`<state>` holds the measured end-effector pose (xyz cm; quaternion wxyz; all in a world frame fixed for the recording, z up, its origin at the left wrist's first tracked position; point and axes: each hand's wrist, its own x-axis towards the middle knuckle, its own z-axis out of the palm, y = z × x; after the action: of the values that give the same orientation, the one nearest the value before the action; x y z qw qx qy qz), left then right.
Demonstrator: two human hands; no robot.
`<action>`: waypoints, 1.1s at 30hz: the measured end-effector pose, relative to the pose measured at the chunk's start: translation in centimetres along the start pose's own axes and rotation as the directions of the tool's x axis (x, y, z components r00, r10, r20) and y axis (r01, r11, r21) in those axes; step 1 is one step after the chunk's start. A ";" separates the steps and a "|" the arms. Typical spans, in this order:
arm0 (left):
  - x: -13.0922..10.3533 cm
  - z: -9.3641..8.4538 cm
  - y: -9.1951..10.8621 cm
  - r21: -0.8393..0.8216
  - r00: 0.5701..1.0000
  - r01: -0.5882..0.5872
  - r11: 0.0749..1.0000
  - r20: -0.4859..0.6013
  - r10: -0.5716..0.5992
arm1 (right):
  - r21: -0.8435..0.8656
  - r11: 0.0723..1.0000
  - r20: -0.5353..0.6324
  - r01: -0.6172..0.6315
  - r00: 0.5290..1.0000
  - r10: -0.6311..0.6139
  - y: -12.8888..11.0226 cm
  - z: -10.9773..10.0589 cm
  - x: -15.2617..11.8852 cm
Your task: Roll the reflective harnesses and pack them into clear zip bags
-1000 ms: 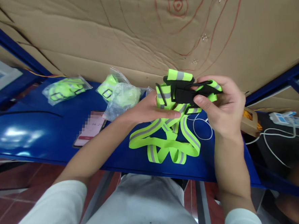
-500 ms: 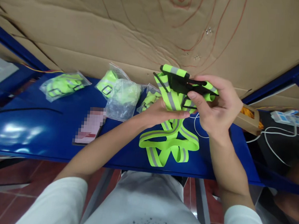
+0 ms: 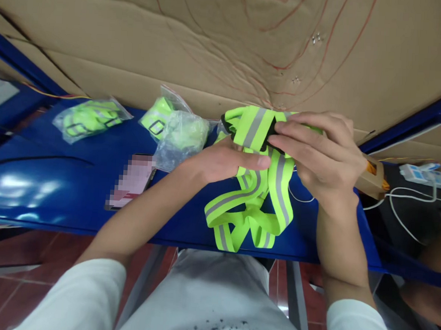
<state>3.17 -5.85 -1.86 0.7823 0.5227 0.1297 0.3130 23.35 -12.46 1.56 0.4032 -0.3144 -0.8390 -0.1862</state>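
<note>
A neon-yellow reflective strap vest (image 3: pixel 253 207) with grey stripes hangs in loops down onto the blue table (image 3: pixel 54 194). My left hand (image 3: pixel 224 161) holds its folded upper part from the left and below. From the right, my right hand (image 3: pixel 320 153) grips the same folded bundle, fingers laid over the black buckle, which is mostly hidden.
Several clear bags of packed yellow vests (image 3: pixel 89 118) (image 3: pixel 175 132) lie at the back of the table. A phone (image 3: pixel 133 180) lies left of my arms. A small cardboard box (image 3: pixel 372 177) and white cables (image 3: pixel 401 206) sit at the right. A cardboard wall (image 3: pixel 213 45) stands behind.
The black buckle, plain to see a second ago, is now covered by folded strap and my right fingers. Both hands have closed in on the bundle and the loops have gathered closer.
</note>
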 end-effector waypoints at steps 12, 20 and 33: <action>0.2 0.1 -0.4 0.165 0.984 0.125 0.978 -0.144 -0.101 | 0.575 0.672 0.299 -0.467 0.884 0.359 3.3 -2.6 -0.1; 1.1 0.0 -2.7 0.043 0.993 0.114 0.993 0.004 -0.114 | 0.416 0.648 0.426 -0.638 0.766 0.481 2.0 1.9 0.0; -0.6 1.5 0.4 0.071 0.942 0.182 0.981 0.274 -0.195 | 0.086 0.985 -0.039 -0.147 0.988 0.150 -0.6 -1.3 0.3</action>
<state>3.37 -7.25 -0.94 0.8072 0.5643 0.0743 0.1566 23.51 -13.49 2.58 0.4478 -0.3547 -0.8108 -0.1278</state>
